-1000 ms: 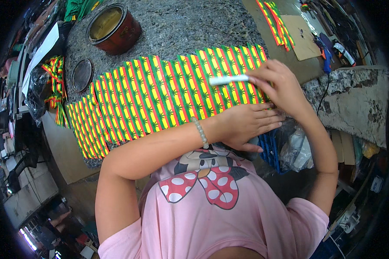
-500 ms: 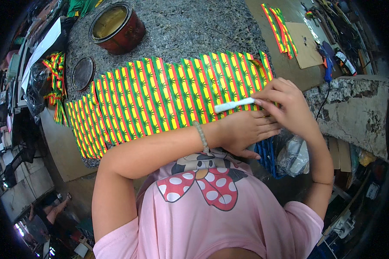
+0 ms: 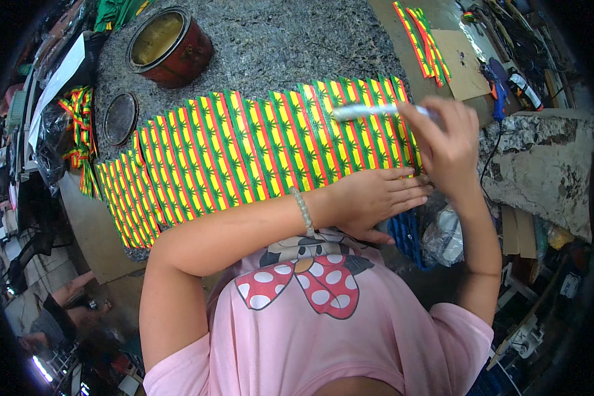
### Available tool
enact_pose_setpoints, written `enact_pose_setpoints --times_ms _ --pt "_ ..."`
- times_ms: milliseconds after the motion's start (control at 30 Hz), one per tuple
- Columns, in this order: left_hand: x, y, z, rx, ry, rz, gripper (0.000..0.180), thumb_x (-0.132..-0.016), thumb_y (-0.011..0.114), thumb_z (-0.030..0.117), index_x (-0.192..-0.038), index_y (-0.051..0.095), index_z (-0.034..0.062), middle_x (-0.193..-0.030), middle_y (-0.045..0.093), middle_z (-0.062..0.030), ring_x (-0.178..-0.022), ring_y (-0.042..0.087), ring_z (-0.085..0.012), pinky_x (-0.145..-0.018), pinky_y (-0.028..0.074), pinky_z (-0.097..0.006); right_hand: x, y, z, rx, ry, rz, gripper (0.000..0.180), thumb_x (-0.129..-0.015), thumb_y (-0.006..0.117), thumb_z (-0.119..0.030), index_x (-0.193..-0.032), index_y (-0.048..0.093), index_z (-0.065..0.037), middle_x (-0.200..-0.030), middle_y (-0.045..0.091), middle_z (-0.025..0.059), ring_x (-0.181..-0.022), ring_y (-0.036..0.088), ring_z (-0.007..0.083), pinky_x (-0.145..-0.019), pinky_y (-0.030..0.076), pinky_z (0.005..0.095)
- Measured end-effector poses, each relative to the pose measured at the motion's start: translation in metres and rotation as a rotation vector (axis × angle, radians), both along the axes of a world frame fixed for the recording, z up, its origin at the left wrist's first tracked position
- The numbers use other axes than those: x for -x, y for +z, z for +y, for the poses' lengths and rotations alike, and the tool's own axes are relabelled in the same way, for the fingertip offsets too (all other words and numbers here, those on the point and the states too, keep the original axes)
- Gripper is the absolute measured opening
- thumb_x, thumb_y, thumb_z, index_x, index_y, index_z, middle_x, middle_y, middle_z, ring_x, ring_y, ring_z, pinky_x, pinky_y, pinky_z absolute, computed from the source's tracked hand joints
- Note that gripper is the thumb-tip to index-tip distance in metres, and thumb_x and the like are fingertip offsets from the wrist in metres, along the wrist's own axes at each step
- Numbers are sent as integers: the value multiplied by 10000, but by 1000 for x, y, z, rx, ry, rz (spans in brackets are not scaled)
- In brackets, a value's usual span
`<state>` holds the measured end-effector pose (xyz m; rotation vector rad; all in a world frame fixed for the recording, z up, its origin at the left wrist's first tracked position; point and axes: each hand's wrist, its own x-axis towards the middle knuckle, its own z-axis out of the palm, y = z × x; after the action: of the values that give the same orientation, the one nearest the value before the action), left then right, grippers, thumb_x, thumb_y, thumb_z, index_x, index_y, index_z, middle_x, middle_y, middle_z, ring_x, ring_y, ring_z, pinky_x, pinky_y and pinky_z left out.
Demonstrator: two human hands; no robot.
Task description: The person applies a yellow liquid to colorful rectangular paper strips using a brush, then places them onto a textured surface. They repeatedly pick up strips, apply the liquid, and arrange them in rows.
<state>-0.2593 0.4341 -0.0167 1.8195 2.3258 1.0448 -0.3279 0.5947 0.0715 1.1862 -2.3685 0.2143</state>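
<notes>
Rows of striped ribbon strips (image 3: 244, 145) in green, yellow and red, with dark leaf shapes, lie side by side on a rough grey slab. My right hand (image 3: 445, 138) is closed round the handle of a small white brush (image 3: 360, 112), shaped like a toothbrush. Its head is over the far part of the strips towards their right end; motion blurs it, and I cannot tell whether it touches them. My left hand (image 3: 376, 201) rests palm down, fingers stretched out, along the near edge of the strips at the right. Nothing shows in its grasp.
A dark red can (image 3: 178, 56) with yellowish contents stands open on the slab (image 3: 290, 39), beside a round lid (image 3: 121, 119). Bundled ribbon (image 3: 79, 125) lies at the left. Loose strips (image 3: 424, 46), cardboard (image 3: 459, 63) and a blue glue gun (image 3: 498, 92) are at far right.
My right hand has moved away from my body, taking the brush from near my left hand to the strips' far part. A lifted strip at the right end now lies flatter.
</notes>
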Motion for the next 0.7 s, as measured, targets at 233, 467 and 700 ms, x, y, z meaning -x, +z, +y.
enact_pose_setpoints --times_ms 233,467,700 --pt "-1 1 0 94 14 12 877 -881 541 578 -1450 352 -61 -1491 398 -211 -1413 349 -316 -1200 194 -438 -30 -3 23 -71 -26 -443 206 -811 685 -127 -1012 727 -112 -841 570 66 -814 563 248 -704 402 382" --pt "-1 0 -1 -28 -15 -50 911 -852 622 498 -1473 273 -69 -1572 259 -209 -1479 225 -313 -1223 139 -446 66 -30 -31 108 6 -238 160 -863 685 -187 -1001 717 -112 -844 595 76 -817 579 276 -740 439 398" --pt "0 1 -1 10 -30 -61 937 -836 631 514 -1480 272 -65 -1575 252 -211 -1483 215 -308 -1225 128 -443 11 0 1 78 85 -490 212 -842 685 -113 -1050 725 -112 -846 601 64 -829 574 259 -752 431 377"
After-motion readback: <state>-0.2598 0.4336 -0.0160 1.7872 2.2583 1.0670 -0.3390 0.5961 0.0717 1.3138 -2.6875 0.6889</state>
